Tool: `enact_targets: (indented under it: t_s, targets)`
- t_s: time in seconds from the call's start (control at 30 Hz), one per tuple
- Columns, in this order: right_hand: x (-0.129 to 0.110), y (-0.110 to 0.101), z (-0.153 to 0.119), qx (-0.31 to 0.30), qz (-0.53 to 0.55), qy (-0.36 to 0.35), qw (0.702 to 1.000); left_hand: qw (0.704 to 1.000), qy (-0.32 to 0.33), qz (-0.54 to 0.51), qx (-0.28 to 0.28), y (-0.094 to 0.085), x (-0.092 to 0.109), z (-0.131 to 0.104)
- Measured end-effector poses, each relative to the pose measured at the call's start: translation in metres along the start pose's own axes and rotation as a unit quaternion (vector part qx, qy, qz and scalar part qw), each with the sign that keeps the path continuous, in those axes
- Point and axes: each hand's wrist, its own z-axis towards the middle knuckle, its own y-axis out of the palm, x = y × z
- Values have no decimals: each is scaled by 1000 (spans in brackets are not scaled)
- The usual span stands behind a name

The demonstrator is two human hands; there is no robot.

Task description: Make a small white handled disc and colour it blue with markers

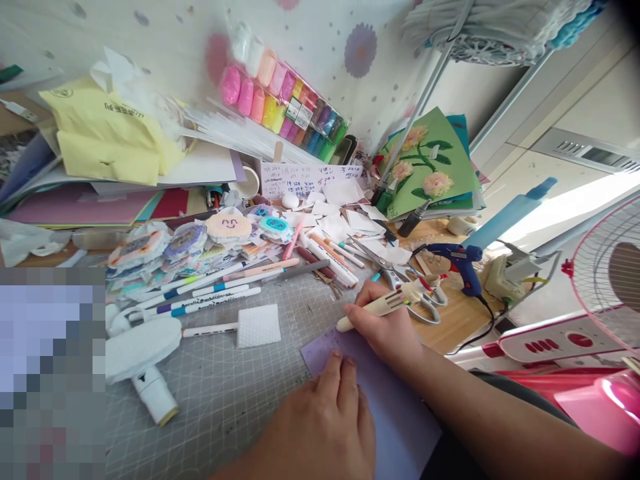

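Note:
A purple sheet of paper (pixel 395 407) lies at an angle on the grey gridded cutting mat (pixel 215 393). My right hand (pixel 387 327) is closed round a thick cream pen (pixel 375 307), whose tip rests near the upper left part of the sheet. Small marks show on the paper by the tip. My left hand (pixel 325 423) lies flat on the sheet's left side, palm down, with its fingers stretched out and holding nothing. Scissors (pixel 395 270) lie just beyond my right hand.
Markers (pixel 225 291) and wrapped decorated discs (pixel 230 227) spread behind the hands. A blue glue gun (pixel 457 260) lies to the right, near a pink fan (pixel 610 273). A white oval pad (pixel 145 347) stands at left. Packs of coloured clay (pixel 285 100) lean at the back.

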Motion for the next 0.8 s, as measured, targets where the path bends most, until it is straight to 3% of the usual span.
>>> enact_targets:
  t_s: [0.17, 0.33, 0.6, 0.8]
  targets:
    - [0, -2, 1, -15, 5, 2, 1000, 997, 60, 35, 27, -14, -4, -7]
    - [-1, -2, 1, -9, 3, 4, 1000, 996, 58, 49, 37, -23, -2, -6]
    - [2, -2, 1, -8, 6, -1, 1000, 1000, 10, -3, -5, -13, -3, 1]
    - [3, -1, 1, -10, 11, 3, 1000, 999, 43, -26, 1, -26, -8, -4]
